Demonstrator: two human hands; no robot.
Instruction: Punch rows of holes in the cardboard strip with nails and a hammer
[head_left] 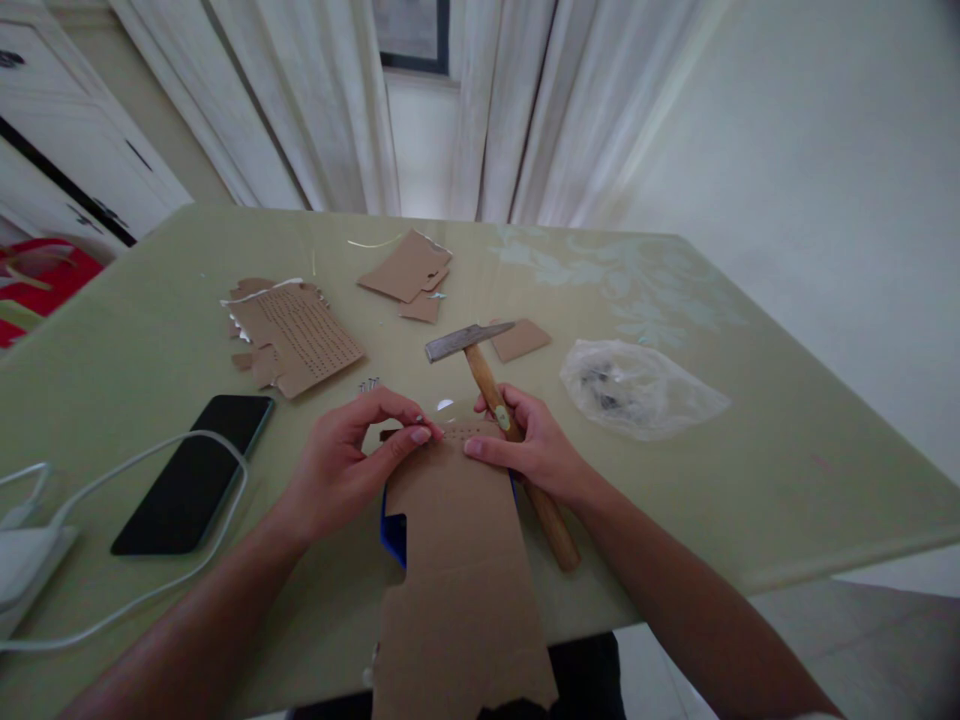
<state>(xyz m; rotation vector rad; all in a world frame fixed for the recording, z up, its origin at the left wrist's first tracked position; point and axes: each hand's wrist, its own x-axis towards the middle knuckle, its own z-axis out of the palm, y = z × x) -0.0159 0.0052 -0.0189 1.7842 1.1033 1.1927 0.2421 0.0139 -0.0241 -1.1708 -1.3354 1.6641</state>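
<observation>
Far off to the left of both hands a dark phone (193, 470) lies flat on the surface (787, 480) with a white cable (150, 590) looped round it, and beyond it a punched piece of cardboard (296, 338) rests well clear of the fingers. The left hand (352, 465) is pinched shut, thumb and forefinger closed on something too small to make out, right at the top edge of a long cardboard strip (457, 570). That strip runs from the hands back toward the person and hangs over the near edge of the surface, a blue thing (393, 530) showing beneath it. The right hand (534, 445) presses its fingertips on the same top edge while wrapped about the handle of a hammer (501, 415), whose long axis slants away up-left, steel head beyond the fingers. Further right, well apart, a clear plastic bag (637, 388) holds small dark bits, I cannot tell what.
</observation>
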